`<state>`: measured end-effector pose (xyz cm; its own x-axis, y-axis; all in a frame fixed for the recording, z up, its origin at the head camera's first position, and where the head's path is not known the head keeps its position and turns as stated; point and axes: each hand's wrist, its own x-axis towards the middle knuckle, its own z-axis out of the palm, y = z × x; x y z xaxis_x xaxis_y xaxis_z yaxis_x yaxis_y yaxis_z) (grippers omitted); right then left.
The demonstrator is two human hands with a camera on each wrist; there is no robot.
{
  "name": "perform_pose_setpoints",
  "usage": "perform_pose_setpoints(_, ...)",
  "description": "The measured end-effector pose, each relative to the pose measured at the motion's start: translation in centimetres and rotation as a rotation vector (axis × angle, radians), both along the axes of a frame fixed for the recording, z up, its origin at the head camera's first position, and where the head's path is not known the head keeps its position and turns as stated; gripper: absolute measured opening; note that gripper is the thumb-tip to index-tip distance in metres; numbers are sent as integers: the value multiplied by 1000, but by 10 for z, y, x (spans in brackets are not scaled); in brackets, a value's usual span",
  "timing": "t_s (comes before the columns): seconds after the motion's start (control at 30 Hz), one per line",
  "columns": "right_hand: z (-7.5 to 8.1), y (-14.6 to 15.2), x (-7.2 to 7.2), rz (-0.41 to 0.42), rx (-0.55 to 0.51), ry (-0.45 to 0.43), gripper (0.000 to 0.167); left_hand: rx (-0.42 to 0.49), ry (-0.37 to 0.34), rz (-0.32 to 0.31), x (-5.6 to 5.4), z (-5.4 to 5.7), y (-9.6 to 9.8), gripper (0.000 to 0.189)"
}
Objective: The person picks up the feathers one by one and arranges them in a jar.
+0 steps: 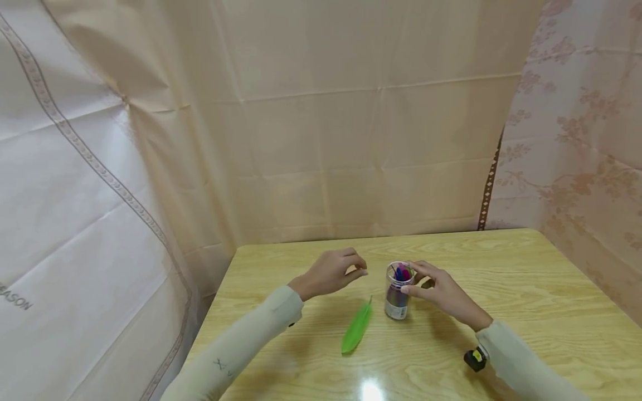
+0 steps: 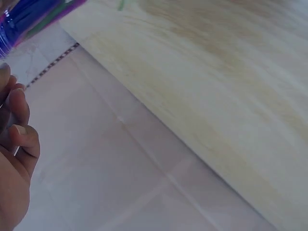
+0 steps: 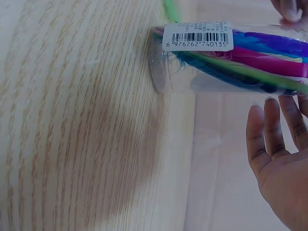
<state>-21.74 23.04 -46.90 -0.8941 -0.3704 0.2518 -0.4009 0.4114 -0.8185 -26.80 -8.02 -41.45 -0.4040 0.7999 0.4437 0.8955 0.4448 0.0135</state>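
Note:
A clear jar [image 1: 396, 311] stands upright on the table, packed with feathers [image 3: 269, 65] in blue, purple, magenta and green. It bears a white barcode label [image 3: 197, 37] low on its side. My right hand [image 1: 443, 291] grips the jar near its rim, thumb at the front and fingertips behind. Left of the jar, my left hand [image 1: 332, 273] hovers over the table with bent fingers, and nothing shows between them. One bright green feather [image 1: 357, 328] lies flat on the table between the two forearms, its quill pointing away from me.
The wood-grain table [image 1: 526, 278] ends at a far edge, beyond which a beige cloth [image 1: 311, 139] hangs. White cloth [image 1: 75, 267] hangs at the left and a flowered cloth [image 1: 577, 145] at the right. A small black device [image 1: 475, 359] sits at the right wrist.

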Motion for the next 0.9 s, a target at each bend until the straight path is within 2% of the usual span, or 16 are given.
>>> perform_pose_setpoints(0.17,1,1,0,-3,0,8,61,-22,-116,70,5,-8,-21,17)
perform_pose_setpoints(0.27,1,1,0,-2,2,6,61,-31,-194,107,11,-14,-32,19)
perform_pose_setpoints(0.37,1,1,0,-5,8,7,62,-43,-242,127,18,-20,-41,19)
perform_pose_setpoints(0.77,-1,1,2,11,-20,4,60,-71,-318,123,35,-41,-61,22)
perform_pose_setpoints(0.9,0,1,2,10,-16,9,61,-91,-320,132,40,-47,-65,23)
